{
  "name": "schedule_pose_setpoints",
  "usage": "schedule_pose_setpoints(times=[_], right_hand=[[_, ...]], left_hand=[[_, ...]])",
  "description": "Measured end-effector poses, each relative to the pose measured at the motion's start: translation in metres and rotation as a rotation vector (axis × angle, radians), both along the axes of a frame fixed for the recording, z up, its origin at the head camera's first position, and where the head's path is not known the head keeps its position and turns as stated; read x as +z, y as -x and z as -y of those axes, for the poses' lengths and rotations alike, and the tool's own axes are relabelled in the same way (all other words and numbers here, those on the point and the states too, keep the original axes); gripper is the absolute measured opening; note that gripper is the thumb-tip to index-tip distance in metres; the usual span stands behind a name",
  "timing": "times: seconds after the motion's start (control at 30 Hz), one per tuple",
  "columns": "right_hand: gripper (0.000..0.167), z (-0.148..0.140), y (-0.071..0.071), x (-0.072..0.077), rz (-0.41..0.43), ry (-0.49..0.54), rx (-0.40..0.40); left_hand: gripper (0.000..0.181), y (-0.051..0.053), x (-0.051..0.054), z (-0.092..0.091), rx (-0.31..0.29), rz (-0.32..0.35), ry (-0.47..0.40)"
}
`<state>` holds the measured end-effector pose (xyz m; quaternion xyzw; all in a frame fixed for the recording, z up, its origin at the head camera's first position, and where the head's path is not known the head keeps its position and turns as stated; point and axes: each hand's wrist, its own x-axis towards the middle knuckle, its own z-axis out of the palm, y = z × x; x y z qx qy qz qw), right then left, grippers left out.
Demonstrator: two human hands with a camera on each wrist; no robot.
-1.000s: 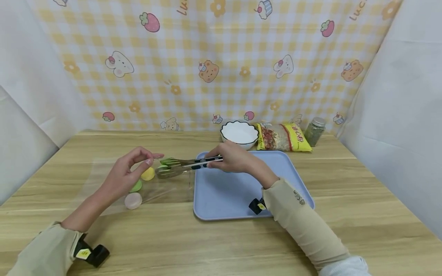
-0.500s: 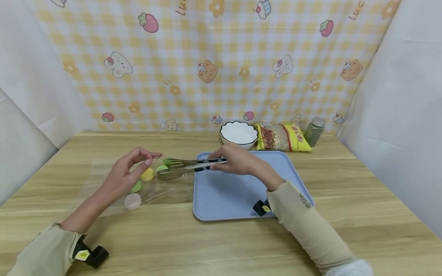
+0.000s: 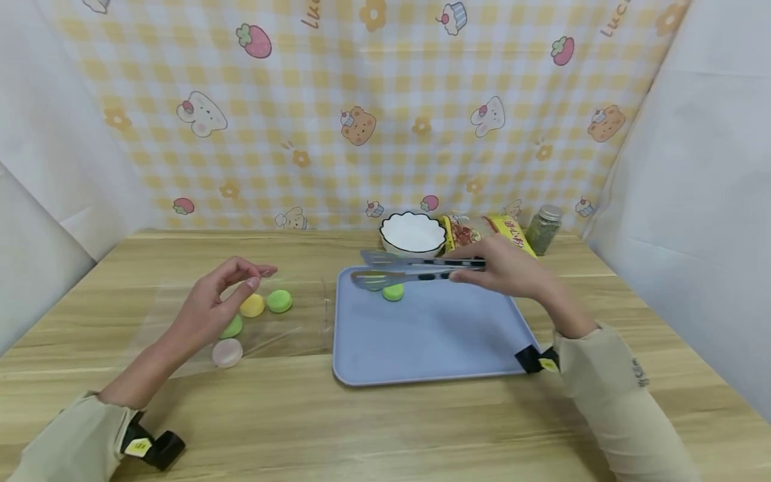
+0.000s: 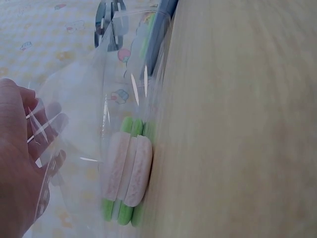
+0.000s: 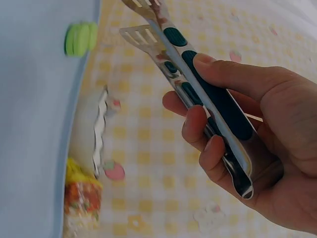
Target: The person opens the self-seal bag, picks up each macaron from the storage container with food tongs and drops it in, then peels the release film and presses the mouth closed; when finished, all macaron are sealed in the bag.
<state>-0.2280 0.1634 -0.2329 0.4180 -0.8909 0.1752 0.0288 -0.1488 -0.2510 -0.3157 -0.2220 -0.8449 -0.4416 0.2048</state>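
Observation:
My left hand (image 3: 213, 298) holds the mouth of a clear plastic bag (image 4: 79, 124), its film lifted between thumb and fingers. Inside the bag lie a pink macaron (image 3: 227, 353), a yellow macaron (image 3: 252, 306) and green macarons (image 3: 280, 301). My right hand (image 3: 502, 268) grips metal serving tongs (image 5: 218, 101) with dark handle pads. The tongs' slotted ends point left over the blue tray (image 3: 421, 348), their arms apart. A green macaron (image 3: 393, 292) sits near the tray's back left. Another roundish thing there shows partly behind the tongs; whether they hold it I cannot tell.
Behind the tray stand a white bowl (image 3: 413, 234) with a dark scalloped rim, a yellow food packet (image 3: 512, 231) and a lidded glass jar (image 3: 543, 231). A checked cloth (image 3: 361, 87) hangs along the table's back edge.
My right hand has moved the tongs right, from the bag to above the tray. A green macaron now shows plainly on the tray. The left hand has stayed almost still.

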Motion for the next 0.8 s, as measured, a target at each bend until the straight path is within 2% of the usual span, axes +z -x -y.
schedule_pose_setpoints(times=[0.13,0.3,0.4,0.53,0.8], right_hand=[[0.03,-0.021,0.004,0.006,0.004,-0.028,-0.057],[0.033,-0.035,0.011,0.008,0.076,-0.036,-0.05],[0.035,-0.039,0.016,0.006,0.129,-0.036,-0.056],[0.037,-0.045,0.021,0.004,0.159,-0.033,-0.072],[0.039,-0.048,0.027,0.0,0.271,-0.028,-0.076]], left_hand=[[0.006,-0.001,0.0,0.0,0.0,0.014,-0.004],[0.005,0.0,0.0,0.0,0.0,0.01,-0.007],[0.006,0.001,0.0,0.001,-0.004,-0.006,-0.007],[0.006,0.001,0.0,0.001,-0.009,-0.02,-0.005],[0.006,0.001,0.001,0.0,-0.005,-0.012,-0.004]])
